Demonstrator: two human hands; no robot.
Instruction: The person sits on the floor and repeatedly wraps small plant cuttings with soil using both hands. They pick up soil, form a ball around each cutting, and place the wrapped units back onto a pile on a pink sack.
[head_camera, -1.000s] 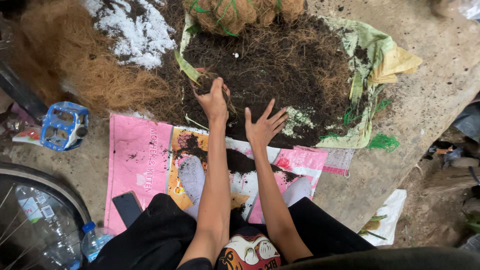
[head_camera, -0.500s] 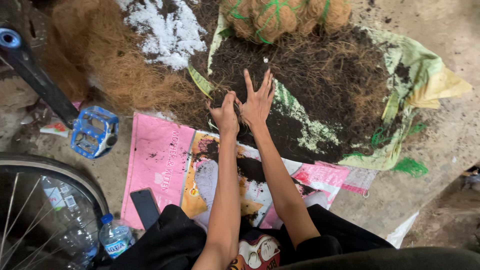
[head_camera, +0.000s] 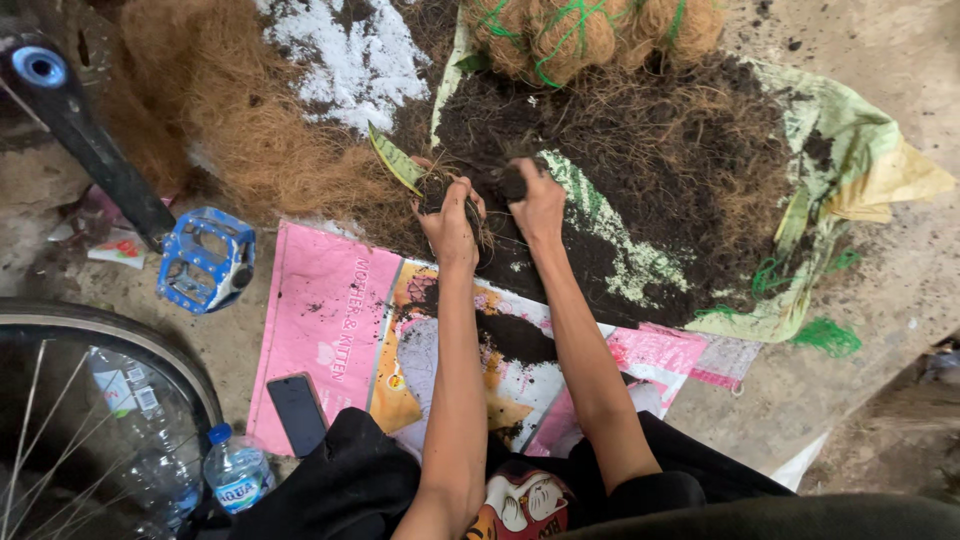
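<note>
A heap of dark soil mixed with fibrous roots (head_camera: 640, 150) lies on a green and white sack (head_camera: 860, 170) spread on the ground. My left hand (head_camera: 450, 220) is curled around a clump of soil and fibres at the heap's near edge. My right hand (head_camera: 535, 200) sits close beside it, fingers closed on a dark lump of soil. A pink and orange printed bag (head_camera: 330, 310) lies flat under my forearms, with a patch of soil (head_camera: 515, 335) on it.
Brown coconut fibre (head_camera: 240, 110) is piled at the left, with white granules (head_camera: 345, 50) behind it. Fibre balls bound in green string (head_camera: 580, 30) sit at the top. A blue bicycle pedal (head_camera: 205, 260), a wheel (head_camera: 90, 330), a water bottle (head_camera: 235, 470) and a black phone (head_camera: 297, 412) lie at the left.
Both hands were spread flat over the soil heap; now they have curled shut, each gathering a clump of soil and fibres. The view has shifted slightly.
</note>
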